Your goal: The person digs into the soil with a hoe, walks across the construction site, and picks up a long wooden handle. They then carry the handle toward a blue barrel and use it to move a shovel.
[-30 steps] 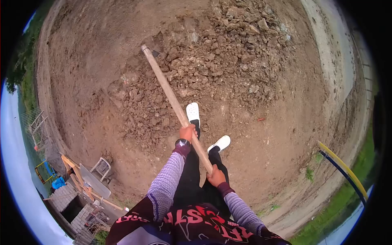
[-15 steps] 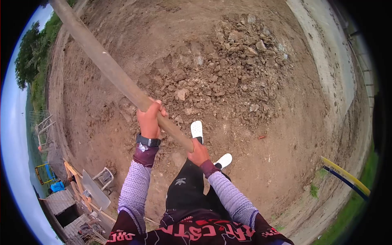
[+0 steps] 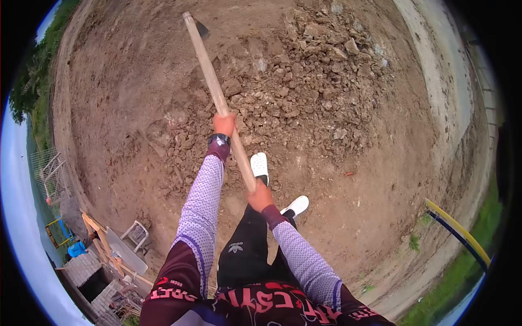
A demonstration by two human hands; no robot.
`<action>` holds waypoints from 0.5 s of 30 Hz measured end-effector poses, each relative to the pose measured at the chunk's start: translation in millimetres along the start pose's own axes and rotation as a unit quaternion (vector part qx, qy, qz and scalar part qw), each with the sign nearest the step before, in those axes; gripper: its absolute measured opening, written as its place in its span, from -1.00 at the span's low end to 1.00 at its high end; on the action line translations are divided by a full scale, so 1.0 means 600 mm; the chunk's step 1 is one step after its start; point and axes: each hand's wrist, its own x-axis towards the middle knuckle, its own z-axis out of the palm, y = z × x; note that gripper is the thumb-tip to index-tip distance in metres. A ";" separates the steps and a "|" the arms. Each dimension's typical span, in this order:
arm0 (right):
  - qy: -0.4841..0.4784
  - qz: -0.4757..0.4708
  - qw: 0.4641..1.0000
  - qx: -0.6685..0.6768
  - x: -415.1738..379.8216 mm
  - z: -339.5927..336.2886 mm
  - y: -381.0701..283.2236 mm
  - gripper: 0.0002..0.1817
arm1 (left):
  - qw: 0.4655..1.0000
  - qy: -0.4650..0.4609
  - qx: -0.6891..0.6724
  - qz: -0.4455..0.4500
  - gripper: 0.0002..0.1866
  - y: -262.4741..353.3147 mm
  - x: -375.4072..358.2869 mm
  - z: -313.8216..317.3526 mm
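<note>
A long wooden-handled hoe slants away from me, its dark metal blade partly hidden behind the far end of the handle. My left hand, with a watch at the wrist, is wrapped round the middle of the handle. Near the handle's lower end my right hand grips it, just above my leg. Beyond my hands and to the right spreads a heap of broken, clumpy soil. The blade is over the ground to the left of the heap's far part.
My white shoes stand at the near edge of the loose soil. A plastic chair, timber and blockwork lie to the lower left, near a person in blue. On the right are a yellow-and-dark bar and a pale concrete strip.
The hoe has swung down and forward from above, so its blade end now shows. My left hand has moved up and right in the view; my right hand stays near the handle's end.
</note>
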 end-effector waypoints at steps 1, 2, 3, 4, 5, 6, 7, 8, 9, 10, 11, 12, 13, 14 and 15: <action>-0.021 0.069 0.997 -0.021 -0.061 0.013 0.071 -0.54 | 0.994 -0.044 0.019 -0.098 -0.82 -0.182 -0.004 0.017; -0.022 0.089 0.995 -0.041 -0.098 0.004 0.141 -0.51 | 0.989 -0.049 0.022 -0.138 -0.83 -0.206 -0.086 0.042; -0.028 0.117 0.991 -0.061 -0.141 -0.015 0.186 -0.55 | 0.978 -0.012 -0.010 -0.210 -0.84 -0.198 -0.168 0.064; -0.036 0.116 0.991 -0.048 -0.173 -0.032 0.206 -0.57 | 0.968 -0.040 -0.052 -0.244 -0.84 -0.262 -0.203 0.064; -0.058 0.120 0.990 -0.046 -0.234 -0.050 0.231 -0.59 | 0.968 -0.043 -0.050 -0.240 -0.86 -0.279 -0.261 0.059; -0.058 0.126 0.988 -0.074 -0.270 -0.050 0.254 -0.59 | 0.961 -0.057 -0.069 -0.263 -0.87 -0.286 -0.306 0.057; -0.048 0.130 0.985 -0.099 -0.293 -0.048 0.275 -0.60 | 0.949 -0.047 -0.097 -0.297 -0.87 -0.319 -0.328 0.053; -0.044 0.124 0.985 -0.111 -0.313 -0.040 0.290 -0.58 | 0.943 -0.043 -0.103 -0.314 -0.86 -0.315 -0.353 0.048; -0.033 0.114 0.984 -0.135 -0.331 -0.023 0.307 -0.57 | 0.938 -0.020 -0.120 -0.325 -0.87 -0.325 -0.369 0.043; -0.043 0.112 0.985 -0.127 -0.348 -0.024 0.311 -0.57 | 0.948 -0.028 -0.101 -0.299 -0.88 -0.313 -0.394 0.034; -0.056 0.108 0.986 -0.117 -0.362 -0.020 0.311 -0.57 | 0.949 -0.027 -0.095 -0.298 -0.88 -0.300 -0.413 0.028; -0.057 0.103 0.987 -0.111 -0.360 -0.021 0.317 -0.57 | 0.952 -0.026 -0.120 -0.280 -0.89 -0.282 -0.424 0.026; -0.029 0.064 0.993 -0.097 -0.354 -0.030 0.329 -0.58 | 0.953 -0.025 -0.147 -0.262 -0.89 -0.259 -0.438 0.022; -0.002 0.024 0.996 -0.084 -0.346 -0.038 0.337 -0.60 | 0.955 -0.038 -0.160 -0.246 -0.88 -0.215 -0.447 0.020; -0.001 0.018 0.996 -0.086 -0.325 -0.039 0.335 -0.60 | 0.956 -0.036 -0.163 -0.241 -0.88 -0.168 -0.453 0.018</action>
